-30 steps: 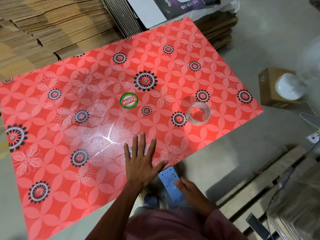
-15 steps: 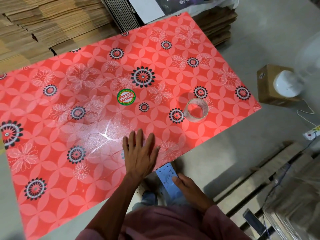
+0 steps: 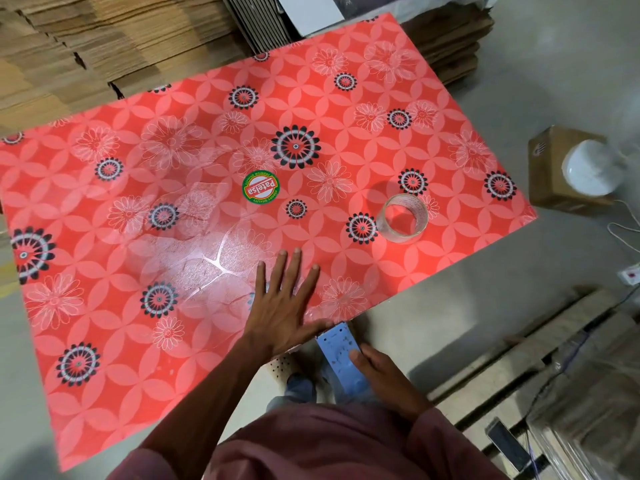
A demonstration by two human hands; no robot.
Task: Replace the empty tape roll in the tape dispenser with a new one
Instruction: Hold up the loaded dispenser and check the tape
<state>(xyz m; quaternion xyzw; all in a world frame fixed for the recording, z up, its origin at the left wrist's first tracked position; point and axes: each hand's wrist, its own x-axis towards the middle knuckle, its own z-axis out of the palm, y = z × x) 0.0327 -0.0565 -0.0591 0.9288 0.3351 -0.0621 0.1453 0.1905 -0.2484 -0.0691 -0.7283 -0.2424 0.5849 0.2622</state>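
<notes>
Left hand [image 3: 282, 306] lies flat on the desk [image 3: 104, 258], palm down, fingers spread, gripping nothing, near the front edge. Right hand [image 3: 384, 377] is below that edge, off the desk, fingers wrapped round a blue tape dispenser [image 3: 341, 356], a flat perforated plate w/ its far end just beside the left thumb; can't tell if a roll sits in it. Clear tape roll [image 3: 403, 218] stands on its side on the desk, well apart from both hands, to the right, near the right edge. Desk top is red w/ a flower pattern; mid-desk there's a round green-rimmed sticker [image 3: 260, 187] reading "Patelsa", rim text "PREMIUM QUALITY" / "EXPORT QUALITY", upside down from this view. Flattened cardboard stacks [image 3: 104, 46] lie beyond the desk. On the floor at right, a brown box [image 3: 550, 161] w/ a white round thing [image 3: 588, 171] on it.
</notes>
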